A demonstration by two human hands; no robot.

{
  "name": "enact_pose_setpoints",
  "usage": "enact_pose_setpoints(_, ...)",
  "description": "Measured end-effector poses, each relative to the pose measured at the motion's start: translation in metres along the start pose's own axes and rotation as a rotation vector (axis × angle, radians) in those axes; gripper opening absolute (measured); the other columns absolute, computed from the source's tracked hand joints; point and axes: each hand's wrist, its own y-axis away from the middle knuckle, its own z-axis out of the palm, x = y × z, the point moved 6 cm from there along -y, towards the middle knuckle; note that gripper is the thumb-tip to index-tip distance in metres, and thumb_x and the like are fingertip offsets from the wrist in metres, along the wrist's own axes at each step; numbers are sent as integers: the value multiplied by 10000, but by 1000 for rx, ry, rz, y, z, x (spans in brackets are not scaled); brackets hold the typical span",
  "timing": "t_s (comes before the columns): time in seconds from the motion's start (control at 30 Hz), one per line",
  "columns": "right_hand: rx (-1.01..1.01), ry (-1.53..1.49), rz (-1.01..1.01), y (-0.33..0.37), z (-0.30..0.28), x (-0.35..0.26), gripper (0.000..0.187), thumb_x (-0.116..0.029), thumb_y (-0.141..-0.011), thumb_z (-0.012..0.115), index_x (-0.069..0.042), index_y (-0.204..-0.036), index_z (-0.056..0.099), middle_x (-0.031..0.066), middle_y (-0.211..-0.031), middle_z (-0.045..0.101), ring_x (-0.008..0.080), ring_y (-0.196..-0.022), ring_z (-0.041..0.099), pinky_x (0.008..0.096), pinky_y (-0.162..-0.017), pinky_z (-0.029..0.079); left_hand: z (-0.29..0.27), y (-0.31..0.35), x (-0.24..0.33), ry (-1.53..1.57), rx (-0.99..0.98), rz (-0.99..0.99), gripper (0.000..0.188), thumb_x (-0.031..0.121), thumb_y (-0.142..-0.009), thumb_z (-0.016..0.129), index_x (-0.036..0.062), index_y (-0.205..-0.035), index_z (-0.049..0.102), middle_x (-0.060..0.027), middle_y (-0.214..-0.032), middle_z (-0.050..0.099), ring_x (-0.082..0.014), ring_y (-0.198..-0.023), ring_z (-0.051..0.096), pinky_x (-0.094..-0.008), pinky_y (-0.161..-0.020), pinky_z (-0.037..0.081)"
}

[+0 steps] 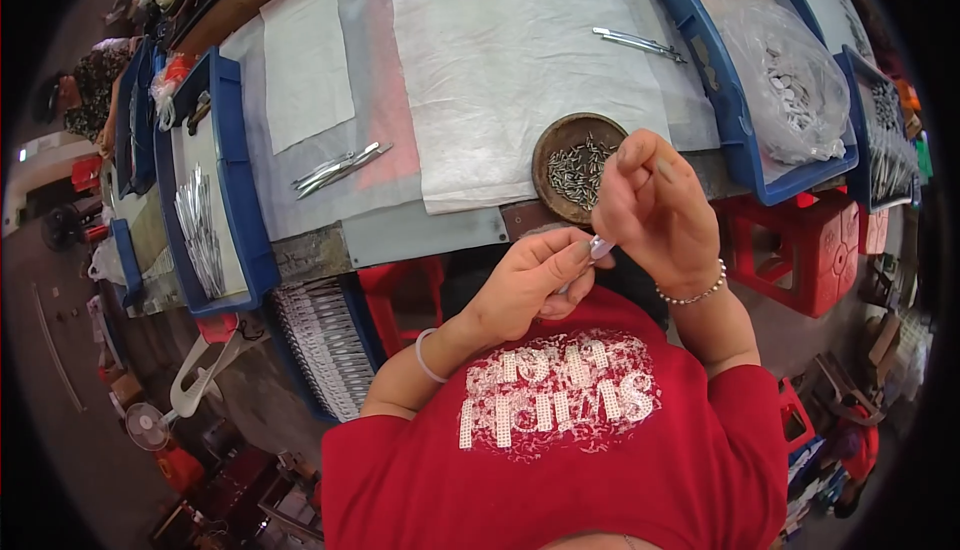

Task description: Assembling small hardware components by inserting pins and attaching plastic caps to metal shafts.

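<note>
The shiny metal piece (pixel 600 248) is sitting in front of the person's shirt (pixel 560 450), just off the near edge of the counter (pixel 430 243), with most of its length hidden by fingers. The left hand (pixel 535 280) is grasping it between thumb and fingers. The right hand (pixel 660 215) is curling its fingers close above; whether it is pinching anything small, I cannot tell. Since nothing firm is showing beneath the piece, a loose pinch could be letting it drop to the lap or floor. Beyond, a round brown bowl (pixel 574 130) is holding small metal pins (pixel 580 172) near the counter's edge, and the right hand is partly covering it in view; a careless knock on the rim could be scattering pins. Farther out, slim metal parts (pixel 342 170) are lying on the left, and another silver part (pixel 640 45) is resting on the right.
</note>
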Motion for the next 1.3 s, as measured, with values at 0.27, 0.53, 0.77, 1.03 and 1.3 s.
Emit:
enact_pose_setpoints(0.27, 101, 4, 190, -11, 8, 24, 195, -202, -954, 454, -25, -912, 524, -67, -478, 288, 23, -379, 189, 199, -356, 164, -1, 1, -11, 167, -23, -7, 264, 282, -963, 453, 31, -997, 530, 9, -640, 442, -26, -422, 262, -184, -375, 195)
enact_pose_setpoints(0.53, 129, -71, 209, -34, -5, 24, 180, -201, -973, 408, -56, -939, 509, -89, -458, 249, 9, -355, 159, 185, -335, 131, 0, -13, -20, 587, -209, -84, 278, 322, -968, 414, 63, -1037, 487, 18, -701, 451, -26, -438, 321, -174, -388, 253)
enact_pose_setpoints(0.77, 151, -8, 249, -39, -8, 30, 179, -195, -971, 414, -46, -936, 507, -84, -470, 258, 6, -358, 162, 179, -335, 133, -3, -12, -21, 617, -178, -93, 279, 321, -970, 402, 58, -1041, 463, 4, -764, 459, -31, -478, 363, -169, -405, 283)
enact_pose_setpoints(1.03, 150, -39, 207, -41, -5, 29, 178, -177, -941, 473, -11, -945, 540, -63, -474, 310, 21, -374, 206, 187, -343, 159, -4, -13, -22, 739, -266, -79, 275, 320, -970, 403, 60, -1048, 452, 11, -748, 448, -28, -468, 339, -164, -404, 269)
enact_pose_setpoints(1.3, 141, 51, 262, -42, -3, 31, 174, -194, -957, 441, -33, -936, 502, -81, -478, 275, 2, -361, 168, 177, -332, 132, -5, -13, -19, 662, -216, -78, 278, 326, -963, 421, 63, -1041, 467, 14, -730, 451, -29, -467, 335, -167, -407, 259)
